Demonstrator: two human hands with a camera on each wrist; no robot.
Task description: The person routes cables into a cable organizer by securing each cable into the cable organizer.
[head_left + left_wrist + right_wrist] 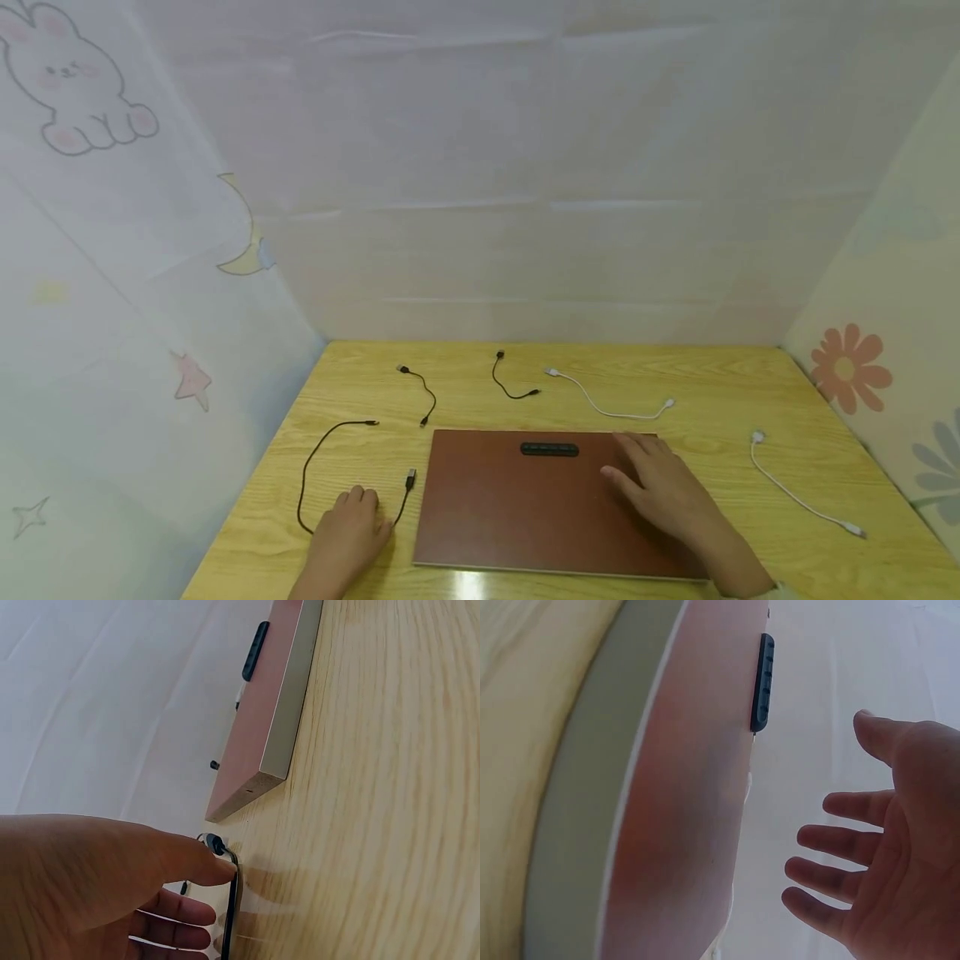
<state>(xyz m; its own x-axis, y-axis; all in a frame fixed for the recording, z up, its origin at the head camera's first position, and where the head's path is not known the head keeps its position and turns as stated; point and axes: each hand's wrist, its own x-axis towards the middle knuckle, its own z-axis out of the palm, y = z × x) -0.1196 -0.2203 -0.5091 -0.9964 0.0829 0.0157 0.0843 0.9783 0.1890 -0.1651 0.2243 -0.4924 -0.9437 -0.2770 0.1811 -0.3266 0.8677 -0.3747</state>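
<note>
My left hand (343, 533) is low over a long black USB cable (303, 487), left of a reddish-brown board. In the left wrist view, the thumb tip is right at the black cord (231, 907), and the other fingers lie loosely extended beside it. The cable's USB plug (410, 479) points away, near the board's left edge. My right hand (663, 487) hovers above the right part of the brown board (510, 517), fingers spread and holding nothing. A black slotted cable holder (550, 449) lies near the board's far edge.
Two short black cables, one on the left (429, 392) and another in the middle (501, 379), lie behind the board. A white cable (600, 410) lies at the back right, with a second white cable (795, 493) at the right. Patterned cloth walls (525, 250) enclose the wooden table (367, 567).
</note>
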